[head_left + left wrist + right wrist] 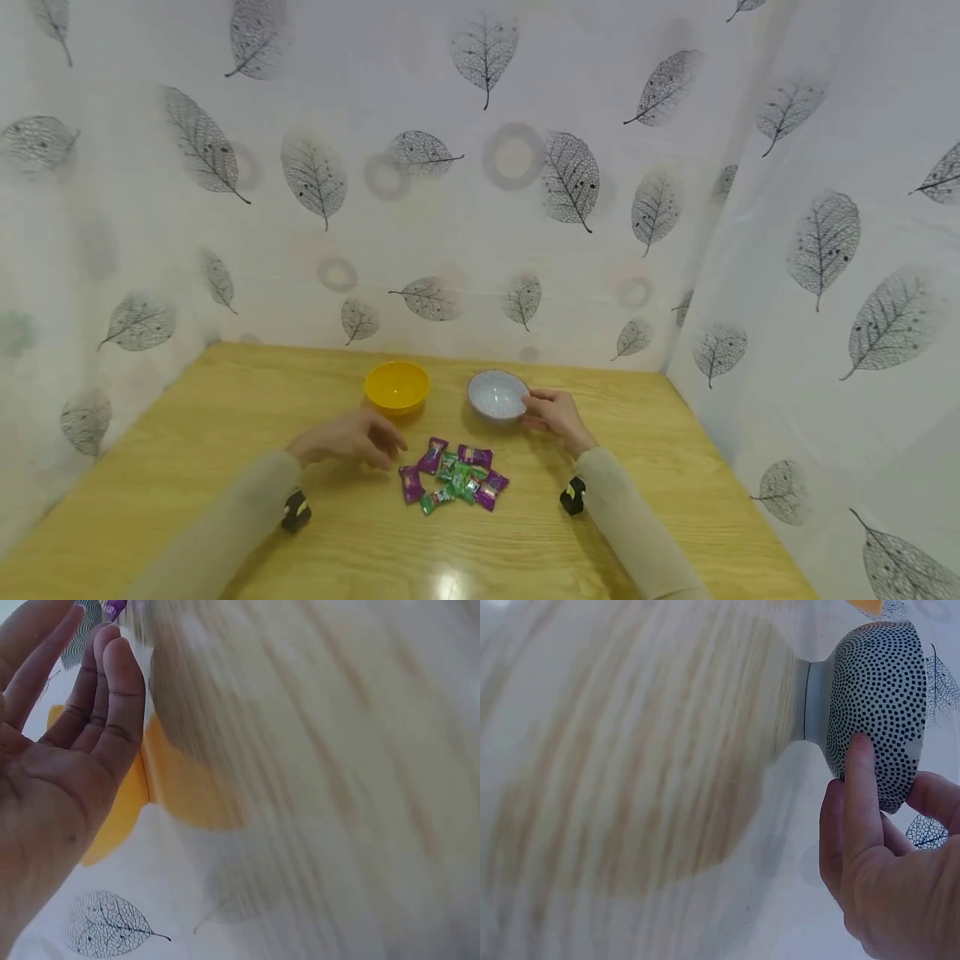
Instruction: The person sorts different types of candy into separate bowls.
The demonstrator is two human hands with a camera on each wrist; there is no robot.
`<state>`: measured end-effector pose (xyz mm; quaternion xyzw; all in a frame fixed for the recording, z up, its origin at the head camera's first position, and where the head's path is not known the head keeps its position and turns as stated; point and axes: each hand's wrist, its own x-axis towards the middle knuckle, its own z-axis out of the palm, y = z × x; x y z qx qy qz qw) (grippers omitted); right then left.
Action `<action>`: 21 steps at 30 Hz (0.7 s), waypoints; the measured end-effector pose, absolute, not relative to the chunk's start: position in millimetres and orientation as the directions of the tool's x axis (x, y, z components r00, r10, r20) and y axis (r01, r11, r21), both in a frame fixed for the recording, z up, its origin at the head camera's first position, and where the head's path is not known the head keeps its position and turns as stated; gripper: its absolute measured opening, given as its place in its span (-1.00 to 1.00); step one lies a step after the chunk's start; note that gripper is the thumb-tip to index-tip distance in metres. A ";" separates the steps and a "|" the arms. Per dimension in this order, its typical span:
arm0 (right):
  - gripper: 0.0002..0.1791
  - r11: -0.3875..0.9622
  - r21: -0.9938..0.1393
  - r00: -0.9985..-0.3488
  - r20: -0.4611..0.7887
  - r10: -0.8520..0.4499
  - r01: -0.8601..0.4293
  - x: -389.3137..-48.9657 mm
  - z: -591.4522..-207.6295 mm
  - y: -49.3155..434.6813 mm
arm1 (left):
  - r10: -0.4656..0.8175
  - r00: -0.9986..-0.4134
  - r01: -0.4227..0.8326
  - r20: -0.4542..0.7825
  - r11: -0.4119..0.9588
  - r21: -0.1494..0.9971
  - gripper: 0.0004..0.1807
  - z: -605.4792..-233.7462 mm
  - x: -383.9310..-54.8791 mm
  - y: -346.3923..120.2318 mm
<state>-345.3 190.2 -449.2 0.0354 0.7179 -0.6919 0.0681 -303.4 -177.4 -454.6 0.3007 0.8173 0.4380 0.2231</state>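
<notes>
A small bowl (497,393), pale inside and covered with dark dots outside (877,690), stands on the table at the back. My right hand (558,418) holds its right side, with the thumb at the rim and the fingers against the outer wall. Left of it stands a yellow bowl (397,387). My left hand (351,438) hovers in front of the yellow bowl with relaxed, slightly bent fingers and nothing in them. Several wrapped candies (459,479), purple and green, lie in a loose pile just right of the left fingertips.
The light wooden table (360,558) ends at a white curtain (465,225) printed with grey leaves, which hangs behind it and along both sides. Black wrist cameras sit on the left wrist (296,511) and the right wrist (573,497).
</notes>
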 end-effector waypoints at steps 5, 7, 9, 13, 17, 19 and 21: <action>-0.57 0.027 -0.988 -0.987 -0.155 -0.045 0.154 -346.0 -448.3 189.9 | 0.718 -0.687 0.313 -0.114 0.433 0.845 -0.63 -453.2 -304.3 -165.6; -0.55 0.028 -0.987 -0.985 -0.161 -0.060 0.159 -346.0 -446.9 190.5 | 0.729 -0.674 0.325 -0.121 0.439 0.838 -0.63 -452.5 -304.7 -162.7; -0.53 0.026 -0.985 -0.982 -0.174 -0.077 0.172 -345.5 -444.3 191.5 | 0.738 -0.663 0.337 -0.127 0.445 0.829 -0.61 -451.8 -305.3 -160.5; -0.50 0.010 -0.982 -0.975 -0.187 -0.122 0.187 -342.7 -436.4 192.9 | 0.757 -0.639 0.347 -0.139 0.445 0.826 -0.60 -450.2 -307.2 -157.5; -0.49 0.012 -0.982 -0.969 -0.185 -0.162 0.186 -338.9 -429.4 193.3 | 0.781 -0.606 0.365 -0.152 0.443 0.819 -0.61 -450.5 -309.9 -155.0; -0.49 0.016 -0.982 -0.968 -0.188 -0.167 0.188 -339.0 -429.9 193.7 | 0.794 -0.588 0.383 -0.155 0.443 0.811 -0.62 -451.3 -310.9 -153.5; -0.50 0.013 -0.982 -0.969 -0.191 -0.159 0.191 -340.9 -433.4 194.5 | 0.803 -0.575 0.404 -0.157 0.445 0.799 -0.65 -452.2 -311.3 -151.8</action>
